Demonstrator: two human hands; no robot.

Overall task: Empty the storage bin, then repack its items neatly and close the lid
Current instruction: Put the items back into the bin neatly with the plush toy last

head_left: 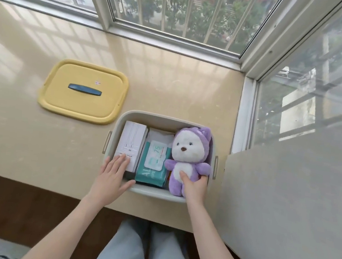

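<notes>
A pale grey storage bin (162,118) stands open near the front edge of the beige window ledge. Inside lie a white box (131,142) on the left, a teal pack of wipes (153,167) in the middle with a white packet (160,134) behind it, and a purple and white plush bear (188,152) on the right. My right hand (194,185) grips the bear's belly and legs. My left hand (111,177) lies flat, fingers apart, on the white box's near end and the bin's front left corner. The yellow lid (83,106) with a dark blue handle rests on the ledge, left of the bin.
Window frames (176,36) with bars run along the back of the ledge, and a side window and a pale wall panel (286,195) close the right. The ledge's front edge runs just below the bin. My knees in light jeans (147,252) are below.
</notes>
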